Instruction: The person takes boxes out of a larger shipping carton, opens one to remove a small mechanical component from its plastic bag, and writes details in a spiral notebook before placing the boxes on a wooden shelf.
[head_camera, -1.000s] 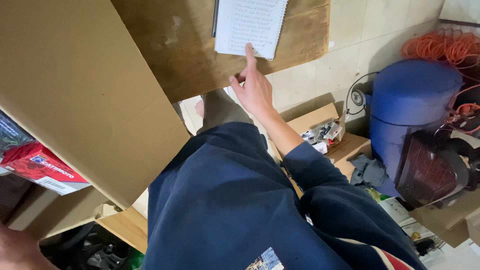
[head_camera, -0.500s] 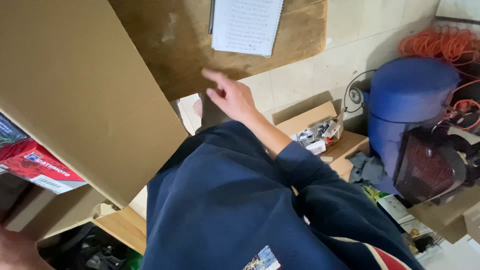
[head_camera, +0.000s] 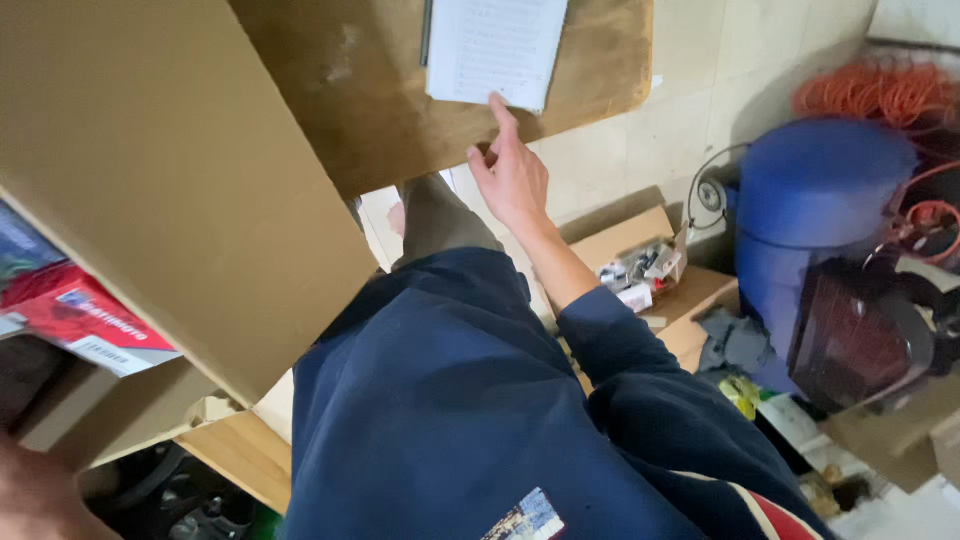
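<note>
Paper first: my right hand (head_camera: 512, 172) reaches up near the top centre of the frame, index finger stretched out and its tip touching the lower edge of a white sheet of paper (head_camera: 495, 48). The other fingers curl loosely; nothing is gripped, so I read it as a pointing or pinning touch, not a hold. The sheet sits on a brown board (head_camera: 370, 110) that slants across the upper middle, dark strip along the sheet's left side, likely a clip or binding, which would explain why the sheet stays flat there.

My left hand (head_camera: 35, 500) shows only as a blurred edge at the lower left corner; I cannot tell whether it is wide or closed, or holding anything.

Outward from the finger: a large cardboard panel (head_camera: 160, 190) fills the upper left, tilted, hiding most of a red packet (head_camera: 85, 318) at mid-left. Navy sleeve and garment (head_camera: 450, 400) take the lower centre. Right of the forearm, an open cardboard box (head_camera: 650, 270) holds small mixed bits. Far right, a blue tank (head_camera: 820, 200) with an orange coil of cord (head_camera: 880, 90) above it.
</note>
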